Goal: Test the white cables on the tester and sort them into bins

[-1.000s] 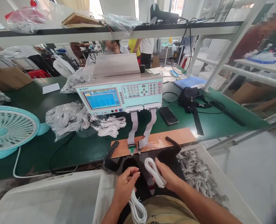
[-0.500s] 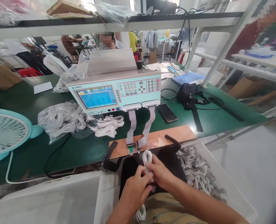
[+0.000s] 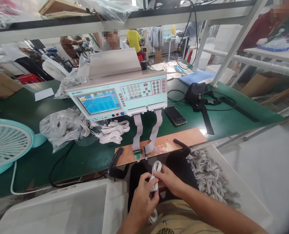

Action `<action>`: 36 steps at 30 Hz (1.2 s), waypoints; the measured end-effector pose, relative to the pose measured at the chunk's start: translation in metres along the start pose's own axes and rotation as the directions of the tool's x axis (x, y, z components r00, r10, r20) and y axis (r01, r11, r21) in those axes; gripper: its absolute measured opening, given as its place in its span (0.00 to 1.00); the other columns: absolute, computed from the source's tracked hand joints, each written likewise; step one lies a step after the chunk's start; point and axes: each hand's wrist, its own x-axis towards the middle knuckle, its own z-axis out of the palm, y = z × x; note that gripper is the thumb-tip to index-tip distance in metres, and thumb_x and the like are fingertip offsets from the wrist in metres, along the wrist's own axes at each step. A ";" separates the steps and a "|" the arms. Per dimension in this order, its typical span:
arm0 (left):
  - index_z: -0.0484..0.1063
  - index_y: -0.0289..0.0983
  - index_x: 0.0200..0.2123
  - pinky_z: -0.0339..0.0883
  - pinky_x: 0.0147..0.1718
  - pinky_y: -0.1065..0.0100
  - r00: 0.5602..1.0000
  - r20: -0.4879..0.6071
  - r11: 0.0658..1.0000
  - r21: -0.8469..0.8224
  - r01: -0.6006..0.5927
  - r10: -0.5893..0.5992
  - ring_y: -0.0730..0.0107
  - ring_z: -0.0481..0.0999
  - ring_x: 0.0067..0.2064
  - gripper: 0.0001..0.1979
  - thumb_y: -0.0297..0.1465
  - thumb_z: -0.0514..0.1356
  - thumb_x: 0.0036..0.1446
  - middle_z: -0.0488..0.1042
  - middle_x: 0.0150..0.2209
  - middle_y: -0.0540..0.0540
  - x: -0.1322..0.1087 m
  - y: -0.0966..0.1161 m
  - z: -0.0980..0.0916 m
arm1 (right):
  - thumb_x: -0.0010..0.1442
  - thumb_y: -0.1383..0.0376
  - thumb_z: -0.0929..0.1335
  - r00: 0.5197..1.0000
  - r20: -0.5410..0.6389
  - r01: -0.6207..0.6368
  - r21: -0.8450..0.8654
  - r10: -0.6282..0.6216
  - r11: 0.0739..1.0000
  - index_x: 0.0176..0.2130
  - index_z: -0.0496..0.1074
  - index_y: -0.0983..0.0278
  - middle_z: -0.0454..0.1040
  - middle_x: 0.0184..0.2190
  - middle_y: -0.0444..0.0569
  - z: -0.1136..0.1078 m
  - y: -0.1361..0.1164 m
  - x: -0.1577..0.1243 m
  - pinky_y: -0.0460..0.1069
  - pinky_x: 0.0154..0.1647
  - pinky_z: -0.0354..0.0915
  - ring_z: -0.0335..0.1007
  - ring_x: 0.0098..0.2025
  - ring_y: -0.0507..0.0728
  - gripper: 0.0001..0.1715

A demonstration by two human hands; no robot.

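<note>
A coiled white cable (image 3: 157, 166) is held between both hands above my lap. My left hand (image 3: 144, 191) pinches its lower part, and my right hand (image 3: 170, 178) grips it higher up, below the top loop. Another white coil (image 3: 153, 217) shows under my left wrist; what supports it is hidden. Just beyond the hands, two grey ribbon cables (image 3: 137, 136) run from the tester (image 3: 120, 94) down to small connectors (image 3: 138, 156) at the edge of a copper-coloured board (image 3: 169, 143). The tester's screen is lit blue.
A white bin (image 3: 244, 191) full of bundled cables stands at the right, and a pale bin (image 3: 61, 208) at the left. On the green table are white cable bundles (image 3: 114, 131), a phone (image 3: 175, 115), a black pouch (image 3: 197, 96) and a turquoise fan (image 3: 9, 144). Black armrests (image 3: 116, 162) flank my lap.
Both hands and the cable coil have shifted slightly right and down in view. The coil between my fingers is tilted more to the right. The camera view has moved a little.
</note>
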 end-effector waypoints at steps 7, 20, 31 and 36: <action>0.66 0.38 0.38 0.67 0.30 0.72 0.991 -0.014 0.975 -0.178 0.132 -0.136 0.71 0.71 0.35 0.12 0.22 0.53 0.48 0.67 0.39 0.46 0.008 -0.008 -0.013 | 0.59 0.67 0.63 0.751 0.365 0.597 -0.730 -0.549 0.332 0.46 0.69 0.63 0.70 0.42 0.54 -0.010 -0.004 -0.010 0.54 0.46 0.63 0.64 0.44 0.59 0.14; 0.65 0.39 0.41 0.61 0.28 0.71 0.978 0.076 0.943 -0.260 0.206 -0.193 0.74 0.65 0.28 0.09 0.31 0.54 0.56 0.68 0.34 0.50 0.011 -0.010 -0.027 | 0.57 0.70 0.60 0.818 0.263 0.534 -0.676 -0.511 0.508 0.30 0.62 0.63 0.65 0.24 0.42 -0.006 -0.006 0.001 0.44 0.28 0.56 0.60 0.26 0.50 0.05; 0.70 0.37 0.31 0.58 0.29 0.73 0.965 0.246 0.946 -0.283 0.157 -0.087 0.74 0.65 0.30 0.04 0.28 0.55 0.54 0.65 0.30 0.50 0.037 -0.006 -0.045 | 0.58 0.66 0.60 0.859 0.111 0.463 -0.582 -0.499 0.669 0.27 0.61 0.64 0.64 0.23 0.42 0.013 -0.007 0.029 0.45 0.29 0.55 0.59 0.27 0.51 0.08; 0.64 0.36 0.26 0.52 0.17 0.76 0.863 0.366 0.630 -0.590 0.505 -0.350 0.80 0.59 0.18 0.06 0.32 0.59 0.48 0.61 0.20 0.55 0.044 -0.015 -0.032 | 0.58 0.64 0.61 0.868 0.046 0.449 -0.501 -0.495 0.740 0.27 0.63 0.64 0.65 0.24 0.42 0.018 -0.004 0.033 0.45 0.30 0.57 0.60 0.27 0.51 0.09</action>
